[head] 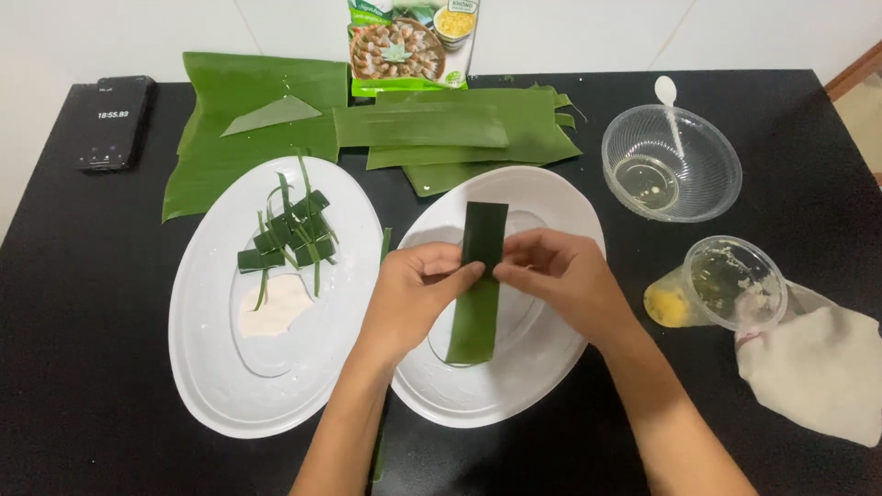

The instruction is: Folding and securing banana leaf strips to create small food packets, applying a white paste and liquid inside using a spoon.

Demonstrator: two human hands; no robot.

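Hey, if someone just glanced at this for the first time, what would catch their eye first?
Most likely the two hands at centre, left hand and right hand, pinching a dark green leaf strip over the right white plate. Next, the small folded leaf parcels on the left white plate, and the banana leaves spread behind on the black table.
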